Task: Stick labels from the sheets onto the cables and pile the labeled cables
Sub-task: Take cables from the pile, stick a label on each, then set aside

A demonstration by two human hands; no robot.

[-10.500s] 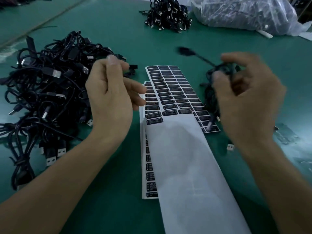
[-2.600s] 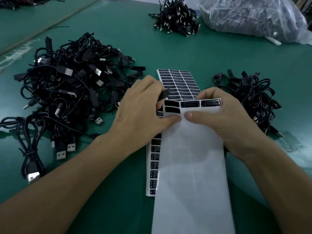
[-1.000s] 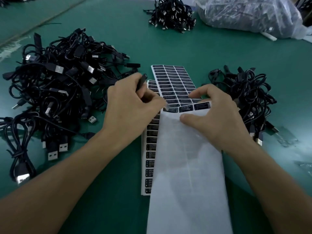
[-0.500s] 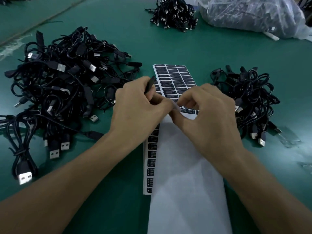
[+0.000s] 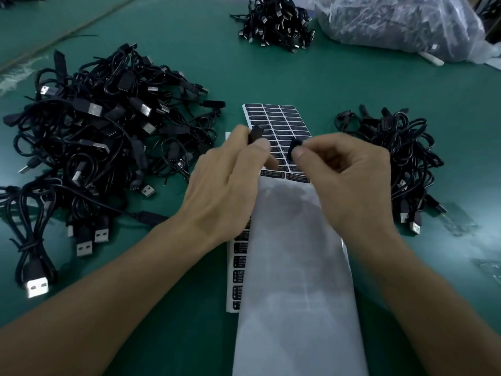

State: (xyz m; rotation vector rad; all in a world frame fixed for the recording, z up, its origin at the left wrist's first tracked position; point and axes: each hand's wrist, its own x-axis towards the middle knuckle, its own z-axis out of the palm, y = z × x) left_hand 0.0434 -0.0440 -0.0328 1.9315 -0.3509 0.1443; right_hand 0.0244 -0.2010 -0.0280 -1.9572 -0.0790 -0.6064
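Above the label sheet (image 5: pixel 298 267) and its stripped backing, the left hand (image 5: pixel 225 191) grips a cable's black connector (image 5: pixel 254 133) and the right hand (image 5: pixel 352 180) pinches a peeled label (image 5: pixel 295 147). Sticking step: next, line it up square, press it on, then probably onto the right-hand cable pile (image 5: pixel 401 158).

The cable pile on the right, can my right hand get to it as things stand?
Probably yes: the right-side cable pile lies just beside the right hand with nothing between them, though that hand is busy pinching a black label.
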